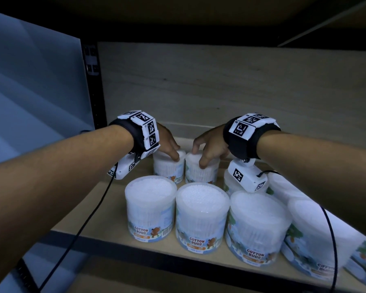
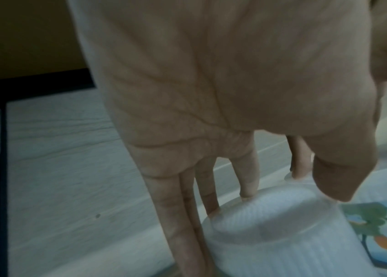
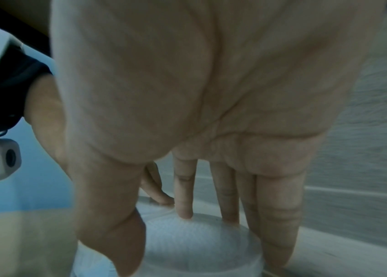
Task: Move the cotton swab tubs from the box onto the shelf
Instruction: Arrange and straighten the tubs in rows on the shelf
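Two clear cotton swab tubs stand side by side in the back row of the shelf. My left hand grips the left back tub from above, fingers round its lid and thumb on the near rim. In the left wrist view the left hand spans that tub. My right hand holds the right back tub the same way. In the right wrist view the right hand has thumb and fingers down round its tub. The box is out of view.
A front row of several tubs stands near the shelf's front edge, more packed to the right. A black upright post bounds the left side, with bare board beside it. A wooden back panel stands behind and another shelf hangs overhead.
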{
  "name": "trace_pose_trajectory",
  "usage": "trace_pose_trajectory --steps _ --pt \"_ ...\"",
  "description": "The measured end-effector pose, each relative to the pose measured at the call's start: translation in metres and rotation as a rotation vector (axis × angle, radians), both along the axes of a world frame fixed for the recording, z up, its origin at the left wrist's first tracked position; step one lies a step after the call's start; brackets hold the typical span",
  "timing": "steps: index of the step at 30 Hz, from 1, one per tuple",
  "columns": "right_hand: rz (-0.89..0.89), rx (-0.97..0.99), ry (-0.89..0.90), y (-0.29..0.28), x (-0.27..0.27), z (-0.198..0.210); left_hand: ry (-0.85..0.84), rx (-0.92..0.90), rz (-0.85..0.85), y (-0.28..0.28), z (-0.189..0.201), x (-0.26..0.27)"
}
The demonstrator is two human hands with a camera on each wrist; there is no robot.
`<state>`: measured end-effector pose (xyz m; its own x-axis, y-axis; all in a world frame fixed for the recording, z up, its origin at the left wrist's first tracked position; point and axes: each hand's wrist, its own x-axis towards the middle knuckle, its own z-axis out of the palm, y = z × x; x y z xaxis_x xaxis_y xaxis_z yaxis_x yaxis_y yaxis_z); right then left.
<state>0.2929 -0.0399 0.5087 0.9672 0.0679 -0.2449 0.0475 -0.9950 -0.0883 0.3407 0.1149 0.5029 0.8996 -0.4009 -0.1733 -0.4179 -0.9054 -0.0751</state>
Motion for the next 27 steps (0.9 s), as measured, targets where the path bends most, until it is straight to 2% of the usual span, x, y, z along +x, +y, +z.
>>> trace_pose_trajectory --steps 8,11,18,27 --pt "0.012 0.02 0.032 0.004 -0.02 0.004 0.022 0.005 0.015 0.008 0.006 -0.017" --pt "0.033 -0.032 0.023 0.006 -0.027 0.007 0.072 -0.022 0.019 0.011 0.006 -0.019" --pt "0.021 -0.01 0.06 0.009 -0.04 0.008 0.168 -0.078 0.022 0.015 0.008 -0.031" --pt "0.043 -0.038 0.07 0.015 -0.058 0.013 0.14 -0.08 0.039 0.019 0.01 -0.045"
